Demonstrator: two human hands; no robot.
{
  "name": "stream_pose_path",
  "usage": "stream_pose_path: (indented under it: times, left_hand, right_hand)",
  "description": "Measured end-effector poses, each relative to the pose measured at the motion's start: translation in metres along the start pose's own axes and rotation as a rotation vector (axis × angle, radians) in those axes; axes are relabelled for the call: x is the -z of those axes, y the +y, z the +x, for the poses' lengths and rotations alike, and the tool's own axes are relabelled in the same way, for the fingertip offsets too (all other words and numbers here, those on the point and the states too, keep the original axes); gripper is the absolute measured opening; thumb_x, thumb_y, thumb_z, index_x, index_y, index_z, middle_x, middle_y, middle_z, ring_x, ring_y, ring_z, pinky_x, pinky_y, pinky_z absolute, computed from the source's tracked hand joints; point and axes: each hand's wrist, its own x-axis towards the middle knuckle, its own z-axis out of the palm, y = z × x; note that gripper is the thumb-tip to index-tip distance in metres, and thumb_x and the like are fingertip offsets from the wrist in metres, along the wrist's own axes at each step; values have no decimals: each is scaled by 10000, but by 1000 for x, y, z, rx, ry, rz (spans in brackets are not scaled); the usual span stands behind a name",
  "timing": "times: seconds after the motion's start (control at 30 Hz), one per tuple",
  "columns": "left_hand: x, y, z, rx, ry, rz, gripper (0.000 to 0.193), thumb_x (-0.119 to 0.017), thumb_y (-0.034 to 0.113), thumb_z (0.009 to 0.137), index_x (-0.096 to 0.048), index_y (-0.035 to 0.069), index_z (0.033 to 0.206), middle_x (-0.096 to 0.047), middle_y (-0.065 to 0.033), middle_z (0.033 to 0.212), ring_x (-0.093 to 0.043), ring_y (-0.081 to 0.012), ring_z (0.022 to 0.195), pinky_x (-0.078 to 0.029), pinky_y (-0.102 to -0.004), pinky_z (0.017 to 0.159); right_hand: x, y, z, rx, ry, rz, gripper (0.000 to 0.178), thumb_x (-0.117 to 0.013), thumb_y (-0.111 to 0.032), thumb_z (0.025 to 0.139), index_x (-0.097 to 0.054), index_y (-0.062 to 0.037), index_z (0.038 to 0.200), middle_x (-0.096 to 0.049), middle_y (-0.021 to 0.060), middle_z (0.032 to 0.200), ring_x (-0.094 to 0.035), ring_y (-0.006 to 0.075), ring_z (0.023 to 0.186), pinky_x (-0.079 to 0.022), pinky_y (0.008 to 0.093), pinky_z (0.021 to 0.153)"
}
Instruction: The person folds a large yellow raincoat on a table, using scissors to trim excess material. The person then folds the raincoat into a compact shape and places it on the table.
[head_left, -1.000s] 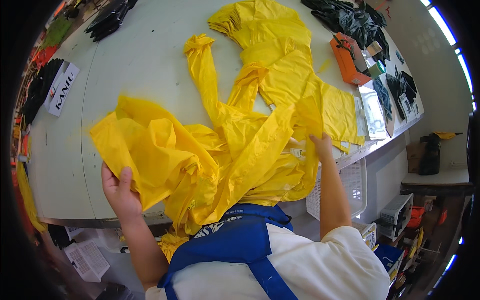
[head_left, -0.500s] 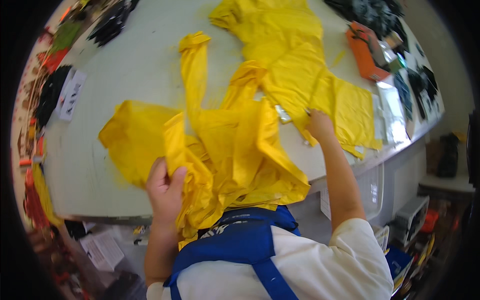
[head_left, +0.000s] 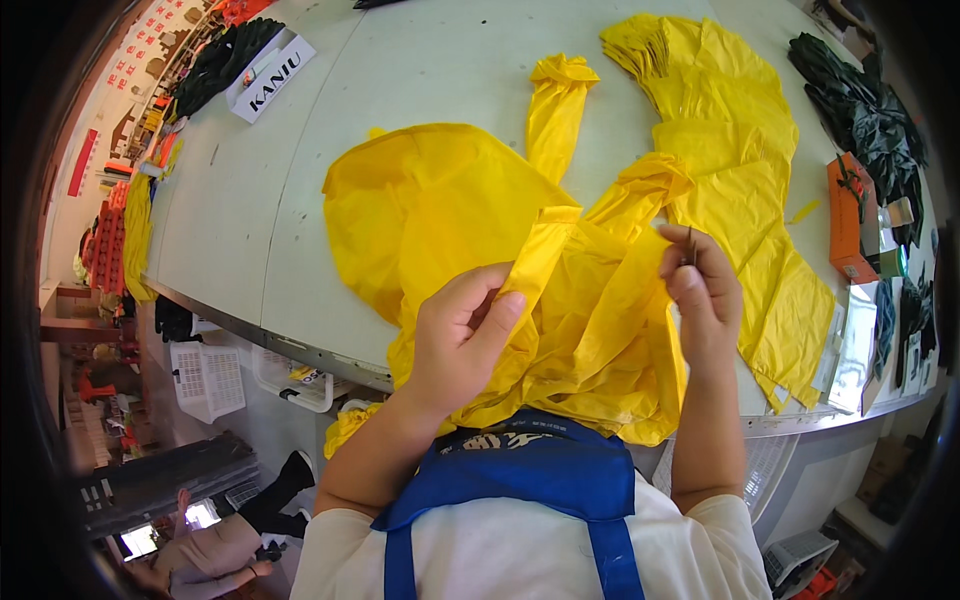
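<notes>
A yellow raincoat (head_left: 600, 335) lies bunched at the table's near edge, against my blue apron, its sleeves (head_left: 556, 125) stretched away from me. My left hand (head_left: 465, 335) is closed on a folded strip (head_left: 540, 255) along the coat's edge, the thumb lying flat on top. To its right, my right hand (head_left: 708, 300) pinches a thin dark pointed object (head_left: 692, 245), too small to name; it is held just above the yellow fabric. Beyond that hand, several flat yellow pieces (head_left: 735, 180) lie stacked in overlapping layers.
At the right stand an orange box (head_left: 848, 230) and a heap of black material (head_left: 862, 105). A white carton (head_left: 272, 80) with black items sits at the far left. White plastic baskets (head_left: 208, 380) are below the table; another person (head_left: 215, 545) is at lower left.
My right hand has come back from the stacked yellow pieces to beside my left hand, now pinching the thin dark object. The left hand still grips the coat's strip. The view has shifted.
</notes>
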Motion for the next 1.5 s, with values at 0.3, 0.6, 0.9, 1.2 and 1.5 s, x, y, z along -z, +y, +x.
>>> stream_pose_path:
  times: [0.3,0.6,0.9,1.2,1.5]
  left_hand:
    - [17,10,-15,136,-52,-360,300,-517,18,906,-530,-37,1201,-615,-30,978,-547,-55,818,-447,-200,702]
    - [33,18,-15,-50,19,1,110,-639,89,881,-620,-16,906,-603,-55,703,-525,-62,601,-413,-215,541]
    - [31,17,-16,10,43,-178,104,-620,88,902,-613,-14,926,-591,8,703,-497,-23,612,-412,-184,551]
    - [34,20,-18,16,56,-101,86,-617,38,890,-601,-25,947,-576,16,763,-503,-18,673,-414,-170,600]
    - [27,21,-19,-38,67,-102,121,-655,43,865,-624,-41,946,-637,-41,758,-559,-50,650,-459,-192,594]
  right_hand:
    - [-78,-37,29,202,-157,-283,297,-707,-135,791,-636,-30,1060,-491,26,796,-396,97,634,-348,223,573]
    - [-101,-40,23,118,-371,-135,146,-687,-25,788,-667,-27,933,-558,63,839,-489,126,638,-404,245,573]
    - [-95,-51,8,661,-284,-503,274,-671,39,668,-678,-134,881,-557,56,918,-547,167,608,-434,288,518]
    - [-78,-52,-6,317,-194,-477,333,-732,-76,707,-614,-49,1017,-584,67,943,-582,241,822,-460,327,678]
    - [-87,-44,4,842,-35,-771,390,-787,-135,596,-701,-71,972,-578,36,849,-562,198,702,-427,314,589]
